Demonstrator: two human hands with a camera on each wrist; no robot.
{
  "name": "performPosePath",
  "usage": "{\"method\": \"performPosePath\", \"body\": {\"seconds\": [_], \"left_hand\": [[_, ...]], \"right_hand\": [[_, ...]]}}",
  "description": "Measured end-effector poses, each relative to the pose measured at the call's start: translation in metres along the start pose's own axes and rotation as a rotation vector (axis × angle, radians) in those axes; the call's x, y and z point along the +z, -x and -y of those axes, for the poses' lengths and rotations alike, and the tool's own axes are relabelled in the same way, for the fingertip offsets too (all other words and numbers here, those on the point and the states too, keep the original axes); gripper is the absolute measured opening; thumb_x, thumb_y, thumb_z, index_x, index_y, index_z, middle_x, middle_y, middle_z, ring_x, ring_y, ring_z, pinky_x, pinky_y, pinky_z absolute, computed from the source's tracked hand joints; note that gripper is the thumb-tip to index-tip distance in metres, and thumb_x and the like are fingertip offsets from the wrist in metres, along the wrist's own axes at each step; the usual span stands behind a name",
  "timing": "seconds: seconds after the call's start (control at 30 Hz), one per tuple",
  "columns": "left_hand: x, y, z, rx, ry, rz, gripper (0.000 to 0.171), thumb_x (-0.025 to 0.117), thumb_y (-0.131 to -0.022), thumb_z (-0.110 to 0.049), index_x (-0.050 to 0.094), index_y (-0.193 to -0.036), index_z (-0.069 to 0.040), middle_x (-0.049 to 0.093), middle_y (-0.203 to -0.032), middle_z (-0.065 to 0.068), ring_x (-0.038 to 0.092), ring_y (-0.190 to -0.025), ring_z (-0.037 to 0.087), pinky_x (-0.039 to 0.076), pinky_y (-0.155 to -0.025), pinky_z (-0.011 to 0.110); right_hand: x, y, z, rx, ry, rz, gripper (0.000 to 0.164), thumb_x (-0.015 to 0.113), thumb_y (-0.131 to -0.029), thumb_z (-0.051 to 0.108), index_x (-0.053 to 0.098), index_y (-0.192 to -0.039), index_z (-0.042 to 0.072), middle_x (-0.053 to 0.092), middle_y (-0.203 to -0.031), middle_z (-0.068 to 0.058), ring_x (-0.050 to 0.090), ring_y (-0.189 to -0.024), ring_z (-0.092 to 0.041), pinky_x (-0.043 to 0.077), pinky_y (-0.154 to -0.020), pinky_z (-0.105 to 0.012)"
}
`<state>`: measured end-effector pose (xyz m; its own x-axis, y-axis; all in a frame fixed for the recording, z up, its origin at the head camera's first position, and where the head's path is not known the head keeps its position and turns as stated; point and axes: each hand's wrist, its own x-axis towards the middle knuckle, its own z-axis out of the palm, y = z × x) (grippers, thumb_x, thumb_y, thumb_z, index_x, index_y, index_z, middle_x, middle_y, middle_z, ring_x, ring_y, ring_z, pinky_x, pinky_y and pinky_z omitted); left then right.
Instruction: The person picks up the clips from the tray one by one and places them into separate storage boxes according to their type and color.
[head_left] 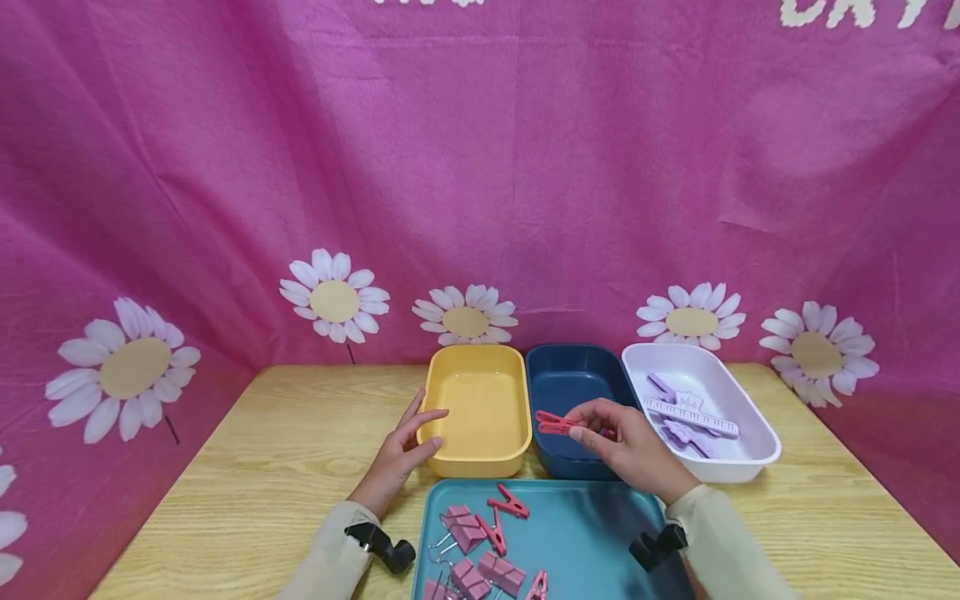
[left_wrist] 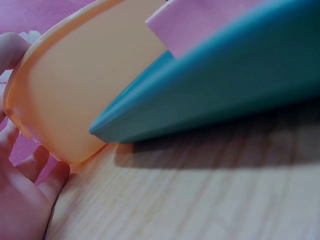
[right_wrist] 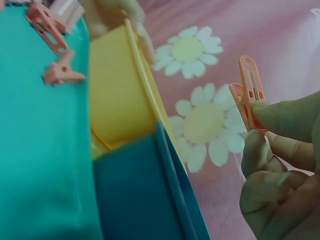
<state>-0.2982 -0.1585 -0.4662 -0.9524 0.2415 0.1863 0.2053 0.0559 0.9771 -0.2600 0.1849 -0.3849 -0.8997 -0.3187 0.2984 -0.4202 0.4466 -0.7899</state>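
Observation:
My right hand (head_left: 633, 446) pinches a red clothespin (head_left: 555, 423) between thumb and fingertips, above the navy bin (head_left: 573, 357). In the right wrist view the clothespin (right_wrist: 251, 87) stands out from the fingertips. Something small and reddish shows past the fingers, mostly hidden by the hand. My left hand (head_left: 401, 454) rests at the left side of the yellow bin (head_left: 480, 408). Its fingers are loosely spread, some over the rim and others along the outer wall (left_wrist: 60, 110).
A teal tray (head_left: 577, 533) in front holds red clothespins (head_left: 510, 502) and several pink binder clips (head_left: 465, 527). At right, a white bin (head_left: 757, 433) contains lilac clips (head_left: 690, 415). A pink flowered cloth (head_left: 517, 183) hangs behind the wooden table (head_left: 300, 442).

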Motion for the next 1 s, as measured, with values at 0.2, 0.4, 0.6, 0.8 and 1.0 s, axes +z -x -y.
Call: {"method": "performPosePath", "body": {"seconds": [0.2,0.4,0.6,0.8,1.0], "left_hand": [[0.003,-0.001,0.001,0.008,-0.025,-0.014,0.04,0.065,-0.093,-0.023,0.059,-0.133,-0.02,0.011,-0.16,-0.014,0.006,-0.147,0.017,0.028,-0.11,0.027],[0.004,-0.002,0.001,0.029,-0.035,-0.013,0.041,0.065,-0.093,-0.027,0.059,-0.133,-0.021,0.011,-0.16,-0.014,0.006,-0.147,0.017,0.025,-0.112,0.033],[0.0,0.002,-0.002,0.017,-0.071,-0.05,0.04,0.064,-0.093,-0.026,0.059,-0.132,-0.022,0.012,-0.16,-0.013,0.005,-0.147,0.018,0.019,-0.116,0.039],[0.001,0.003,-0.002,0.025,-0.055,-0.039,0.039,0.063,-0.094,-0.021,0.058,-0.133,-0.02,0.012,-0.16,-0.013,0.006,-0.147,0.017,0.021,-0.115,0.034],[0.003,0.002,-0.001,0.019,-0.06,-0.038,0.04,0.064,-0.094,-0.024,0.058,-0.133,-0.02,0.012,-0.16,-0.013,0.006,-0.147,0.017,0.019,-0.116,0.036]], "right_hand": [[-0.01,-0.006,-0.01,0.038,-0.006,-0.05,0.022,0.069,-0.09,0.027,0.068,-0.106,0.013,0.063,-0.088,-0.009,0.053,-0.073,-0.022,0.046,-0.056,-0.026],[-0.016,-0.013,-0.021,0.075,-0.051,-0.078,0.026,0.069,-0.09,0.028,0.067,-0.108,0.01,0.062,-0.089,-0.018,0.054,-0.076,-0.024,0.047,-0.055,-0.027],[-0.021,-0.024,-0.031,0.121,-0.06,-0.086,0.031,0.072,-0.087,0.032,0.068,-0.109,0.009,0.062,-0.089,-0.018,0.054,-0.077,-0.025,0.049,-0.06,-0.027],[-0.03,-0.026,-0.042,0.17,-0.093,-0.134,0.035,0.071,-0.088,0.029,0.067,-0.113,0.005,0.065,-0.1,-0.015,0.058,-0.087,-0.028,0.055,-0.074,-0.031],[-0.037,-0.025,-0.054,0.172,-0.023,-0.205,0.034,0.07,-0.09,0.028,0.068,-0.113,0.004,0.065,-0.099,-0.012,0.058,-0.084,-0.022,0.052,-0.069,-0.022]]}}
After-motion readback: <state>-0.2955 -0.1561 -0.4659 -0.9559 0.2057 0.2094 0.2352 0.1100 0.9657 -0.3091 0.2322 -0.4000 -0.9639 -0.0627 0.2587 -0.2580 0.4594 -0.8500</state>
